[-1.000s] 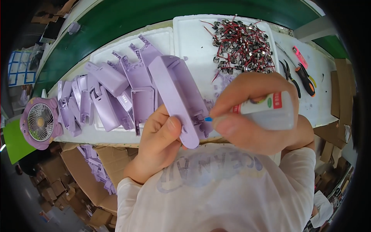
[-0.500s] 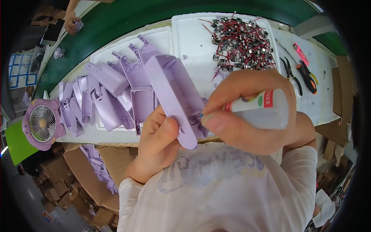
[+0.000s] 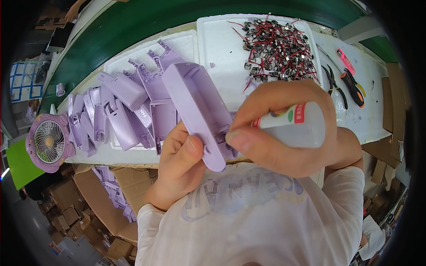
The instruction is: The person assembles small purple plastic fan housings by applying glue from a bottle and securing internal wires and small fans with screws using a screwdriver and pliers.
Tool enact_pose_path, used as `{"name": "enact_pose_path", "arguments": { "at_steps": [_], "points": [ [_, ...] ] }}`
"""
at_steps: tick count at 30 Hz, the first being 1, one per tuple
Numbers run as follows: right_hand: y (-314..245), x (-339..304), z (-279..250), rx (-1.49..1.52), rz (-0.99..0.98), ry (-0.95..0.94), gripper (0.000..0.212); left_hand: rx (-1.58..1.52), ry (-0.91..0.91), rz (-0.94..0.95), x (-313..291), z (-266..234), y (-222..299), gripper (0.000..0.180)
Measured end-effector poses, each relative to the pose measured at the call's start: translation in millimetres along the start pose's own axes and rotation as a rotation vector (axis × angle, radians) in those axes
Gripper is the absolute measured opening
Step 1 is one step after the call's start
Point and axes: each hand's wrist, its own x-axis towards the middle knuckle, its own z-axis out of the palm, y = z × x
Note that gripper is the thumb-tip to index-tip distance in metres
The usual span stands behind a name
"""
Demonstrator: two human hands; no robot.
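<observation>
My left hand (image 3: 179,162) grips a long purple plastic housing (image 3: 191,113) by its lower end, thumb on its outer side. The housing is tilted, its hollow side facing right. In my right hand (image 3: 284,128) is a small translucent white glue bottle (image 3: 306,133) with a red and white label, held sideways. Thumb and index finger pinch its front end, and the tip meets the housing's lower inner part; my fingers hide the exact contact. Behind the housing, several more purple housings (image 3: 126,91) lie piled on a white foam tray.
A heap of small switches with red and black wires (image 3: 279,51) covers a white foam tray (image 3: 217,48). Pliers (image 3: 335,86), a screwdriver (image 3: 353,91) and a pink cutter (image 3: 345,61) lie at right. A purple fan (image 3: 49,142) is at left; below, a cardboard box (image 3: 100,199) holds purple parts.
My right hand and the bottle have shifted slightly left, the tip going deeper behind the housing's edge. At the far left, another person's hand has moved away upward, and the small items on the green belt have shifted.
</observation>
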Motion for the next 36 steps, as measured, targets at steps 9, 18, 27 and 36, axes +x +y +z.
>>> {"name": "enact_pose_path", "arguments": {
  "at_steps": [9, 18, 27, 36],
  "points": [
    [3, -4, -2, 0.002, -0.059, -0.004, 0.011, 0.009, -0.033, 0.018, 0, -3, 1, 0.056],
    [-3, 24, -17, -0.239, 0.028, 0.235, 0.006, 0.133, 0.053, 0.177, -3, -19, -5, 0.05],
    [114, 114, -55, -1.23, -0.25, -0.261, 0.029, 0.151, 0.039, 0.105, -3, -10, -6, 0.063],
    [80, 47, -62, -1.128, -0.054, -0.307, 0.011, 0.125, -0.291, 0.173, -6, -40, -18, 0.105]
  ]
}}
